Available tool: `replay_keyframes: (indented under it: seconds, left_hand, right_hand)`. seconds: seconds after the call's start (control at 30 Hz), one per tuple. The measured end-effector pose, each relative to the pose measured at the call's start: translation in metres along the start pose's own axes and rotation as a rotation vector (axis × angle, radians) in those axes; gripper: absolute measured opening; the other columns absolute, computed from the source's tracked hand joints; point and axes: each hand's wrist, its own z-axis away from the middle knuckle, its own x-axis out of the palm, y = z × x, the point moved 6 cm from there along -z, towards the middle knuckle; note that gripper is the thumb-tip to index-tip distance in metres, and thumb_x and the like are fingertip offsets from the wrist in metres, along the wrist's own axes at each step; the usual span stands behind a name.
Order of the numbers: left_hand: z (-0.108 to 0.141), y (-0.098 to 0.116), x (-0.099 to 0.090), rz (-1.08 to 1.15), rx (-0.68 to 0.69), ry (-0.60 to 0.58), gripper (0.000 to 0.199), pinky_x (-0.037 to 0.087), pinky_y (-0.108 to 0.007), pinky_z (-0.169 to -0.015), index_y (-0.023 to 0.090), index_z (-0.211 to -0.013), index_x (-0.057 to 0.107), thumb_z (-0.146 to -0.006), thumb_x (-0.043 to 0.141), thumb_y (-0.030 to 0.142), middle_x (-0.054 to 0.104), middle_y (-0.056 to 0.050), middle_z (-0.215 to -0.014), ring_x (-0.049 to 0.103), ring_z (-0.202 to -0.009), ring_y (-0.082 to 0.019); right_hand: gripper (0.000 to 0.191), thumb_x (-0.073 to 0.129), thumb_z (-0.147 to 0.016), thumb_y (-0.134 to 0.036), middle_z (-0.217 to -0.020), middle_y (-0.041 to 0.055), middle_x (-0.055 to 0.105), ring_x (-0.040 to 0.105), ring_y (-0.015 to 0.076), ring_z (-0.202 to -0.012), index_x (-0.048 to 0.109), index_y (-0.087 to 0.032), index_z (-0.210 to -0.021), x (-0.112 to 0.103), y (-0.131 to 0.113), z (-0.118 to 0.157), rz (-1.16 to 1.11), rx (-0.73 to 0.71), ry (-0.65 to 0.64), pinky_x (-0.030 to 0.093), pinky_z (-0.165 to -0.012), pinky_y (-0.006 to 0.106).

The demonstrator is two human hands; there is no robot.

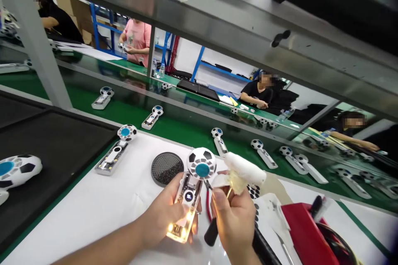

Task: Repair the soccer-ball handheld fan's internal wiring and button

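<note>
Our left hand is clamped round the lit handle of a football-style fan, head up, apparently to steady it. Our right hand is closed on a white-wrapped tool, with red-handled cutters at the fan's neck. A mesh disc lies just beside.

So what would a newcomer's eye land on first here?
First comes the soccer-ball-patterned handheld fan at lower centre, its clear handle glowing in the left hand. Just right of it, the right hand holds a white cloth-wrapped tool. Beyond them, more fans stand out in a row on a green belt.
</note>
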Motion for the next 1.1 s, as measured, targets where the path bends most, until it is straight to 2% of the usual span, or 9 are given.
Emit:
replay_keyframes:
  seconds: [0.1,0.2,0.3,0.37,0.5,0.7,0.87,1.0,1.1]
  left_hand:
    - [0.001,0.002,0.002,-0.088,-0.020,-0.026,0.048,0.052,-0.030,-0.057,0.024,-0.119,0.046,-0.082,0.071,0.043,0.057,-0.007,-0.098,0.062,-0.070,-0.018]
    - [0.002,0.006,0.009,-0.205,-0.050,-0.062,0.048,0.052,-0.030,-0.063,0.025,-0.124,0.044,-0.086,0.065,0.046,0.056,-0.007,-0.099,0.059,-0.074,-0.018]
    - [0.004,0.007,0.017,-0.332,-0.103,-0.087,0.051,0.051,-0.033,-0.064,0.027,-0.132,0.038,-0.088,0.060,0.043,0.057,-0.005,-0.092,0.056,-0.070,-0.018]
    - [0.005,0.005,0.017,-0.400,-0.157,-0.060,0.050,0.050,-0.033,-0.062,0.027,-0.130,0.041,-0.086,0.062,0.037,0.057,-0.004,-0.089,0.055,-0.068,-0.018]
    - [0.008,-0.002,0.016,-0.309,-0.230,-0.091,0.049,0.048,-0.028,-0.056,0.027,-0.127,0.044,-0.084,0.064,0.043,0.057,-0.004,-0.091,0.056,-0.064,-0.015]
    - [0.005,-0.001,0.008,-0.075,-0.133,-0.061,0.049,0.051,-0.029,-0.060,0.024,-0.123,0.045,-0.085,0.066,0.047,0.058,-0.007,-0.101,0.064,-0.068,-0.017]
    - [0.001,0.002,0.004,-0.009,-0.108,-0.027,0.044,0.053,-0.030,-0.057,0.021,-0.114,0.047,-0.082,0.070,0.041,0.061,-0.010,-0.103,0.066,-0.065,-0.017]
    - [-0.002,0.003,0.005,0.008,-0.130,-0.039,0.051,0.050,-0.031,-0.066,0.018,-0.115,0.048,-0.077,0.075,0.039,0.066,-0.011,-0.094,0.067,-0.073,-0.020]
    - [-0.003,0.004,0.004,0.057,-0.099,-0.012,0.053,0.048,-0.035,-0.077,0.019,-0.120,0.049,-0.076,0.077,0.032,0.066,-0.013,-0.106,0.066,-0.084,-0.021]
  right_hand:
    - [0.046,0.078,-0.072,-0.050,-0.075,0.0036,0.067,0.065,0.0222,-0.071,0.058,-0.021,-0.102,0.000,0.016,0.002,-0.029,0.097,0.072,0.054,-0.063,0.031]
    - [0.050,0.077,-0.073,-0.051,-0.087,0.0067,0.070,0.068,0.0257,-0.086,0.058,-0.021,-0.108,0.001,0.026,-0.001,-0.142,0.130,-0.011,0.056,-0.073,0.033]
    - [0.041,0.069,-0.078,-0.055,-0.070,0.0022,0.063,0.064,0.0208,-0.066,0.059,-0.022,-0.098,0.003,0.033,-0.002,-0.226,0.200,-0.094,0.053,-0.058,0.029]
    - [0.038,0.064,-0.082,-0.059,-0.057,-0.0041,0.048,0.047,0.0128,-0.047,0.057,-0.022,-0.089,0.006,0.040,0.000,-0.284,0.350,-0.121,0.041,-0.041,0.023]
    - [0.043,0.060,-0.084,-0.063,-0.052,-0.0095,0.035,0.030,0.0061,-0.038,0.051,-0.022,-0.085,0.017,0.051,0.005,-0.366,0.564,-0.212,0.027,-0.034,0.018]
    - [0.044,0.048,-0.093,-0.061,-0.054,-0.0092,0.034,0.031,0.0065,-0.038,0.041,-0.022,-0.075,0.024,0.070,0.004,-0.521,0.600,-0.264,0.027,-0.033,0.019]
    - [0.042,0.045,-0.095,-0.058,-0.053,-0.0087,0.034,0.033,0.0077,-0.039,0.041,-0.022,-0.075,0.026,0.077,0.003,-0.454,0.583,-0.282,0.028,-0.033,0.020]
    - [0.041,0.047,-0.095,-0.057,-0.052,-0.0088,0.034,0.035,0.0082,-0.038,0.042,-0.022,-0.075,0.028,0.080,0.004,-0.436,0.585,-0.294,0.028,-0.032,0.020]
    - [0.039,0.049,-0.095,-0.056,-0.051,-0.0094,0.033,0.035,0.0079,-0.036,0.044,-0.022,-0.078,0.031,0.081,0.007,-0.459,0.605,-0.301,0.027,-0.031,0.019]
